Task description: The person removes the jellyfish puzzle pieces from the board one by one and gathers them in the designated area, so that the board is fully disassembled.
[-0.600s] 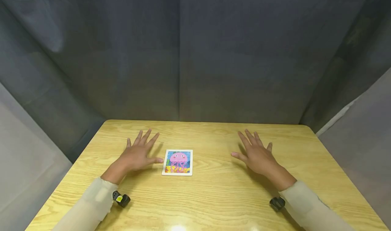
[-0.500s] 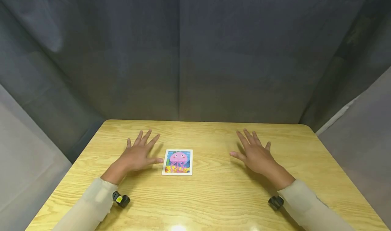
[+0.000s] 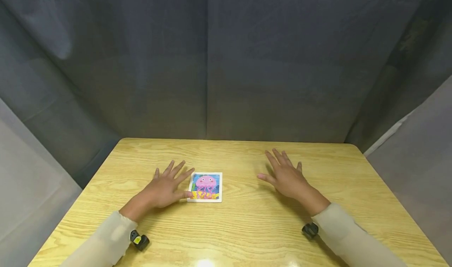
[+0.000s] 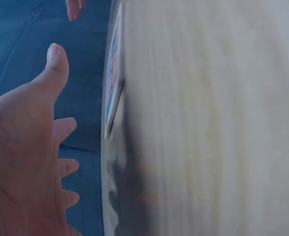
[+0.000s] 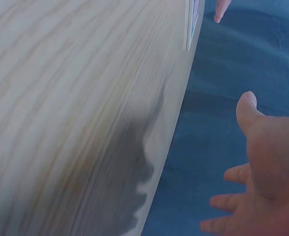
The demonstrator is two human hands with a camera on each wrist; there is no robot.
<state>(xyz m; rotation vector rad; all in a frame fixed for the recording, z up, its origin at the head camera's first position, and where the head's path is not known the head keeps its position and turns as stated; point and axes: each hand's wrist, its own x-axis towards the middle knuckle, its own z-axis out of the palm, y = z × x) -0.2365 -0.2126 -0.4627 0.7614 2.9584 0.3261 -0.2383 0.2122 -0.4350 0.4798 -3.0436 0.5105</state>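
A square white-framed picture tile (image 3: 206, 185) showing a pink jellyfish lies flat on the wooden table (image 3: 240, 227), left of the middle. My left hand (image 3: 164, 189) hovers at its left side with fingers spread; thumb and index fingertip overlap the tile's left edge in the head view. In the left wrist view the tile (image 4: 114, 73) appears edge-on beyond the thumb, and the hand (image 4: 24, 152) casts a shadow on the wood. To the right of the tile, my right hand (image 3: 287, 179) is held over the table, fingers spread and holding nothing.
Dark grey curtains (image 3: 206, 63) hang behind the table, with lighter cloth (image 3: 416, 173) at the sides. A small black camera is strapped on each wrist, the left one (image 3: 139, 240) bearing a yellow mark.
My left hand has moved slightly right and nearer to me, its thumb now over the tile's edge. My right hand has shifted left toward the tile, which stays in place.
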